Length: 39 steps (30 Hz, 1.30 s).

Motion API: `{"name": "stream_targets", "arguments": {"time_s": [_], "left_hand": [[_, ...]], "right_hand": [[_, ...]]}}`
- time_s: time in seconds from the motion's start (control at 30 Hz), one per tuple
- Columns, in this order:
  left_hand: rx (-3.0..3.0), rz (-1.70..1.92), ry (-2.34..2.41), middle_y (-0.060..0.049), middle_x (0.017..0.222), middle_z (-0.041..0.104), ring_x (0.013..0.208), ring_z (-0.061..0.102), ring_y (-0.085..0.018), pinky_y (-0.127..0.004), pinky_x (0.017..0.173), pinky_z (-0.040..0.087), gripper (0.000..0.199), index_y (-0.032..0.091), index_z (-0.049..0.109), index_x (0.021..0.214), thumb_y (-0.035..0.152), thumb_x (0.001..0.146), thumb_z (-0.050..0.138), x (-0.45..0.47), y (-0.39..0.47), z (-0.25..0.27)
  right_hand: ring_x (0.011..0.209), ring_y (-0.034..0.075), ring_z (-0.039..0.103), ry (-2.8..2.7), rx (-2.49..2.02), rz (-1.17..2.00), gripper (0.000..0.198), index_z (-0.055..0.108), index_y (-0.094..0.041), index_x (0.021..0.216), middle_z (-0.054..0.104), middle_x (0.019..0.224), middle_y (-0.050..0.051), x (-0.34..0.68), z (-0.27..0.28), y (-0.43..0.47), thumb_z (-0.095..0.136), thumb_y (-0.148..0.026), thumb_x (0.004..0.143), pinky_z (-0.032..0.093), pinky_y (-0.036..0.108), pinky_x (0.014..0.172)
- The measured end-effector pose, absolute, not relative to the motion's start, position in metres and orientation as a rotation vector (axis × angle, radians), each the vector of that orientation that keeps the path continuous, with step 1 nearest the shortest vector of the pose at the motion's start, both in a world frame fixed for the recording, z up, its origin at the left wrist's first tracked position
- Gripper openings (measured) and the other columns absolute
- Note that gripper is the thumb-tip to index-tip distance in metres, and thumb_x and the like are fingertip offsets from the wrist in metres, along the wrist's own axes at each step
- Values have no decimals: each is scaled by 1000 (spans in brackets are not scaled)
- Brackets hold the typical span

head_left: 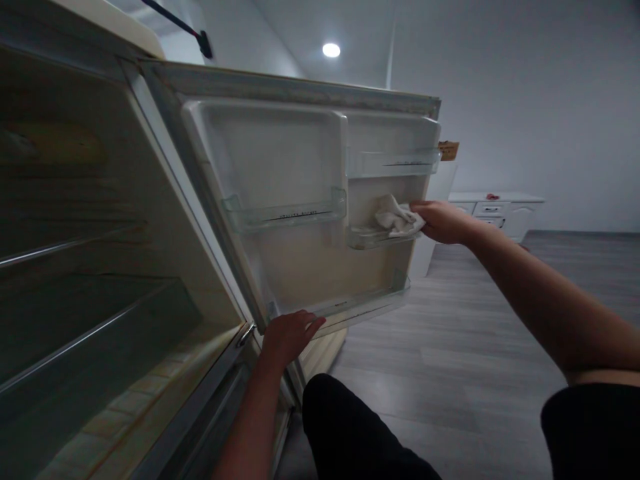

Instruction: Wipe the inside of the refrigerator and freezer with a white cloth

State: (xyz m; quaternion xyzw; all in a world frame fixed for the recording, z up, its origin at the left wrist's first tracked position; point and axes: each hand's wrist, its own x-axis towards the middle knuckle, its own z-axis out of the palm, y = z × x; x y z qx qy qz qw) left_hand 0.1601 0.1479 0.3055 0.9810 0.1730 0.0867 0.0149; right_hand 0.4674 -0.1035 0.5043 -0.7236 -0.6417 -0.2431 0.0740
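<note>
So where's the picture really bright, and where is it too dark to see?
In the head view, the round ceiling light glares white; same view, the refrigerator interior is in murky shadow, but the white cloth in the right hand is easy to spot.

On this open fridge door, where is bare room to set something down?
Looks bare: left bin, between its end walls; upper right bin, above the cloth. Crowded: lower right bin, with cloth and right hand; left end of bottom bin, by the left hand.
</note>
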Motion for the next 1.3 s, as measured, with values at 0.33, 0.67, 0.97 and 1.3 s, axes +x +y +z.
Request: {"name": "stream_targets", "arguments": {"time_s": [0.33, 0.67, 0.97, 1.3], "left_hand": [[3057, 253, 529, -3, 111, 77, 101, 72, -26, -36, 85, 50, 54, 25, 74, 110, 58, 104, 32, 158, 148, 306], [3052, 229, 556, -3, 113, 77, 102, 72, -25, -34, 86, 49, 52, 26, 74, 111, 57, 104, 33, 159, 145, 310], [3036, 298, 561, -1, 112, 77, 100, 72, -26, -34, 82, 48, 48, 28, 75, 108, 56, 104, 36, 164, 145, 308], [3033, 249, 569, -3, 107, 78, 97, 73, -26, -34, 81, 49, 52, 28, 77, 102, 58, 103, 34, 162, 147, 309]], "right_hand": [[153, 37, 24, -2004, -1541, -1319, 27, 60, -16, 117, 34, 159, 16, 419, 439, -84, 57, -30, 94, 35, 61, 118], [129, 33, 46, -1744, -1831, -1348, 42, 58, -15, 131, 50, 147, 18, 383, 416, -26, 51, -42, 100, 32, 54, 114], [124, 33, 51, -1765, -1906, -1246, 30, 65, -13, 117, 59, 132, 20, 427, 422, -44, 51, -29, 95, 44, 50, 102], [104, 28, 65, -1405, -1602, -351, 25, 67, -17, 93, 70, 107, 14, 406, 336, -9, 55, -39, 91, 52, 44, 94]]}}
